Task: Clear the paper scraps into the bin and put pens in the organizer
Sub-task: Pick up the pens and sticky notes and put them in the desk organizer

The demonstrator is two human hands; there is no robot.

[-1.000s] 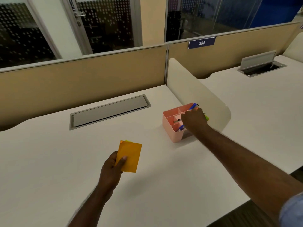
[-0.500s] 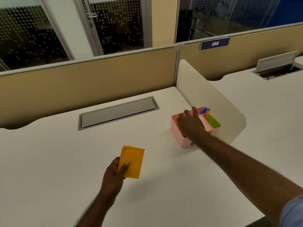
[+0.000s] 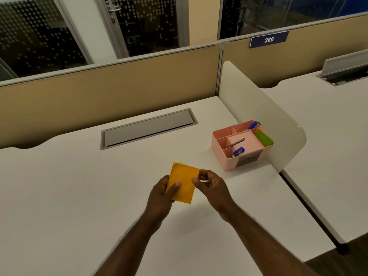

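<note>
Orange notes (image 3: 182, 183) are pinched in the left hand (image 3: 161, 193); the right hand (image 3: 212, 186) nips their edge mid-desk (image 3: 79, 186). Next: find the bin.

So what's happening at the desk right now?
The left hand holds a stack of orange paper above the white desk, and the right hand pinches its right edge. The pink organizer sits beside the divider with blue pens and green notes inside. No bin is in view.
</note>
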